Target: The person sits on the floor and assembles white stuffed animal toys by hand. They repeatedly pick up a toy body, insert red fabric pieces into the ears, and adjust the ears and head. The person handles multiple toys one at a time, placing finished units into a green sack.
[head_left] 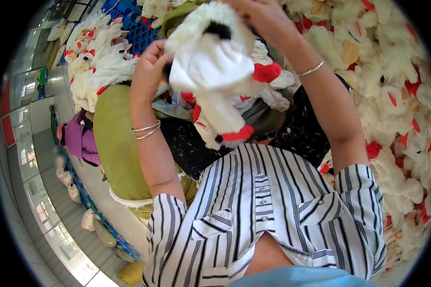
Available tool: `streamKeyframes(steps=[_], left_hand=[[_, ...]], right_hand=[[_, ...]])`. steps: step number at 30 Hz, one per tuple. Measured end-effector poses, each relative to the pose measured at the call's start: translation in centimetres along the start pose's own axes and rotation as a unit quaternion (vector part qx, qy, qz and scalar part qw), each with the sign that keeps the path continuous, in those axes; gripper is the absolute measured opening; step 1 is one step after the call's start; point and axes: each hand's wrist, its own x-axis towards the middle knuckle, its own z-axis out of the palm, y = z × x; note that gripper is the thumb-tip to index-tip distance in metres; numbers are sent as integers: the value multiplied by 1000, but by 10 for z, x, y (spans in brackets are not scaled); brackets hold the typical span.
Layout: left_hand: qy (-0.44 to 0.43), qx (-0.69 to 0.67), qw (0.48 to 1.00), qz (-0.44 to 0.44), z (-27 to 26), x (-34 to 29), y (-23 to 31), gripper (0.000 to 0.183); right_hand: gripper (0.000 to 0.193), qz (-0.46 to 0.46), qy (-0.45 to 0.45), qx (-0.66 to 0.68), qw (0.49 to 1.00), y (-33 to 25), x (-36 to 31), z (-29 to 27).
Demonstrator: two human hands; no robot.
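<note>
A white plush toy skin (210, 67) with a black patch and red tips hangs above my lap, slightly smeared by motion. My left hand (151, 67) pinches its left side. At its top right, my right hand (268, 21) is closed on the fur; those fingertips are partly hidden at the picture's upper edge. The skin looks limp, and its lower limbs dangle with red ends. Under it, more white and red plush pieces (275, 98) lie on grey cloth over my lap.
A big heap of white plush skins (373, 95) with red parts fills the right side. To the left, another plush pile (100, 62) lies by a blue plastic crate (134, 28). A stuffed green sack (117, 143) stands near my left arm. Beyond it is a person in purple (81, 138).
</note>
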Motion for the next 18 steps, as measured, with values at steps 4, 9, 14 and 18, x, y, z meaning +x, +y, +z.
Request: streamKeyframes(steps=[4, 9, 14, 18], left_hand=[[-90, 160, 979, -87, -21, -22, -17, 24], [-63, 100, 993, 0, -21, -13, -38, 21], [-1, -59, 997, -43, -19, -11, -51, 25], [75, -249, 966, 11, -11, -23, -32, 20]], right_hand=[[21, 73, 16, 77, 994, -21, 9, -23], [18, 130, -18, 43, 990, -29, -2, -13], [12, 84, 11, 98, 992, -11, 14, -23], [14, 18, 42, 126, 991, -2, 21, -30]])
